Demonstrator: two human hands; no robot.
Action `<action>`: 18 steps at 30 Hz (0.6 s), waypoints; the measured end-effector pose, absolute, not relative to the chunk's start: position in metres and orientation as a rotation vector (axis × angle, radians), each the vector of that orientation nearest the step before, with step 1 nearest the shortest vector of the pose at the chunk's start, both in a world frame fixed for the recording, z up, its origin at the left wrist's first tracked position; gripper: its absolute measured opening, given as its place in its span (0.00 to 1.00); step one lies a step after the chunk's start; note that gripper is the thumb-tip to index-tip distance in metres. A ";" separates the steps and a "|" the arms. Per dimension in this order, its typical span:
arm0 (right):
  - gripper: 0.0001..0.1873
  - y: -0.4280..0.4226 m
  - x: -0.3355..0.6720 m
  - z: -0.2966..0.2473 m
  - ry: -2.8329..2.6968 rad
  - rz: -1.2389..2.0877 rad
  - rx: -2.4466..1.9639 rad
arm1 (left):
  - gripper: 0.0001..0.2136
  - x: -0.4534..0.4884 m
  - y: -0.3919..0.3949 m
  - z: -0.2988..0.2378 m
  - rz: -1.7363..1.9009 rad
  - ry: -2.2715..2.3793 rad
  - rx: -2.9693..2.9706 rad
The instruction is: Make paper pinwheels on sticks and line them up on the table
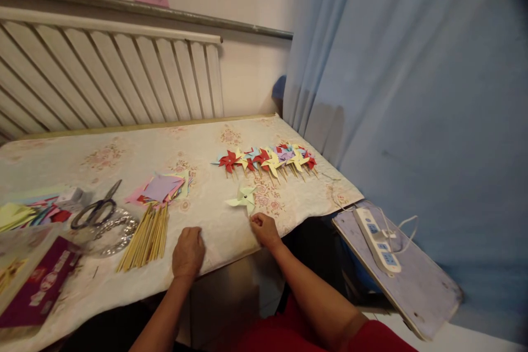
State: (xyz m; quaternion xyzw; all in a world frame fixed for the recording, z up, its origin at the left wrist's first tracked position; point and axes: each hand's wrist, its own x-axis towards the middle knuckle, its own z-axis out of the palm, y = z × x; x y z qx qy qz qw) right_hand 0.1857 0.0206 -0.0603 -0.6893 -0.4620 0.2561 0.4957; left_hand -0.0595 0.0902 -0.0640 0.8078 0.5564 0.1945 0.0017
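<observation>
The table (124, 280), spread with a pale flowered cloth, carries everything; a white radiator (103, 77) stands behind it and a blue curtain (412, 93) hangs beyond the right hand. Further out past that hand a board (416, 286) bears a white power strip (377, 239). Above the right hand, well apart, a row of finished pinwheels (268, 160) lies in red, yellow and purple. The right hand (264, 229) is pinched shut on what seems to be the thin stick of a pale green pinwheel (243, 198), whose paper wheel lies on the cloth just above the knuckles; the stick itself is too fine to make out. The left hand (188, 254) rests knuckles-up on the cloth, fingers curled under and holding nothing. Just beside it, on its outer side, lies a bundle of bamboo sticks (146, 237). Beyond those sit a stack of coloured paper squares (161, 188) and scissors (97, 209).
</observation>
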 end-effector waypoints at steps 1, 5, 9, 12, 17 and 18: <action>0.07 0.020 0.186 -0.060 -1.121 0.617 -1.670 | 0.12 -0.059 0.090 -0.063 0.609 1.746 2.536; 0.08 0.019 0.187 -0.061 -1.129 0.614 -1.672 | 0.12 -0.060 0.090 -0.063 0.621 1.740 2.540; 0.08 0.018 0.187 -0.061 -1.142 0.604 -1.660 | 0.13 -0.060 0.091 -0.064 0.600 1.733 2.549; 0.08 0.018 0.187 -0.061 -1.145 0.621 -1.640 | 0.13 -0.060 0.092 -0.064 0.589 1.742 2.564; 0.09 0.018 0.186 -0.063 -1.155 0.603 -1.626 | 0.12 -0.060 0.092 -0.064 0.592 1.752 2.594; 0.09 0.018 0.186 -0.064 -1.161 0.596 -1.628 | 0.12 -0.060 0.092 -0.064 0.589 1.757 2.594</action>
